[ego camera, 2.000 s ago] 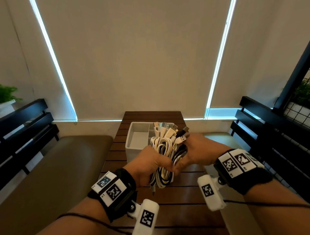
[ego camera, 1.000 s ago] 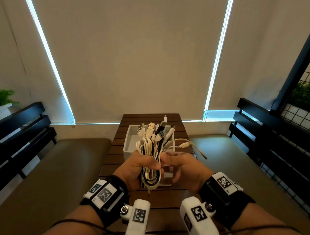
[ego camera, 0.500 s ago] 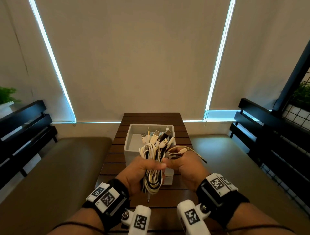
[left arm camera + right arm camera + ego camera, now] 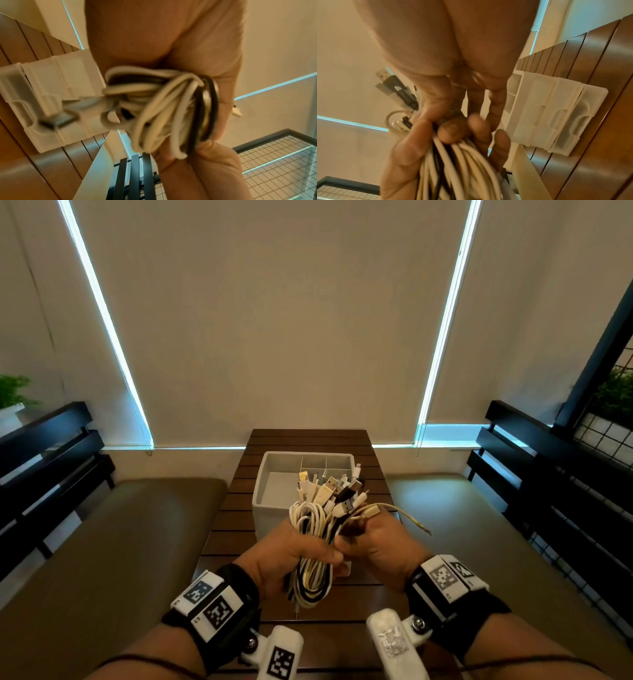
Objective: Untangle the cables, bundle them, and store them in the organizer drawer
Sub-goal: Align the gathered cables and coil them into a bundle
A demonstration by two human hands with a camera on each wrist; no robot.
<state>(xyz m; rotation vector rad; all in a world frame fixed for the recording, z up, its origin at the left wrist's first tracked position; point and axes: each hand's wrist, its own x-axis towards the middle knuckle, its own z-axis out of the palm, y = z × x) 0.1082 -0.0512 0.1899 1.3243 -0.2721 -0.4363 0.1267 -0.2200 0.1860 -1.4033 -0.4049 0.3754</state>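
Observation:
A bundle of white, cream and black cables (image 4: 313, 577) is held upright above the near part of the table, its plugs (image 4: 329, 491) fanning out at the top. My left hand (image 4: 301, 553) grips the bundle around its middle. My right hand (image 4: 373, 539) is pressed against it from the right and pinches a loose cream cable (image 4: 407, 517), whose free end sticks out to the right. The left wrist view shows the looped lower end of the bundle (image 4: 163, 108). In the right wrist view the strands (image 4: 462, 162) run under my curled fingers. The white organizer (image 4: 270, 470) stands behind, its top compartments open.
The organizer (image 4: 51, 81) sits on a narrow brown slatted table (image 4: 226, 529), its front drawers (image 4: 556, 115) facing me. Olive bench cushions (image 4: 137, 525) lie on both sides, with black slatted backrests (image 4: 51, 460) behind them. Blinds cover the wall ahead.
My right hand came off the top of the bundle and moved down to its right side, taking hold of the loose cream cable. The bundle stays in my left hand, plugs tipped slightly right.

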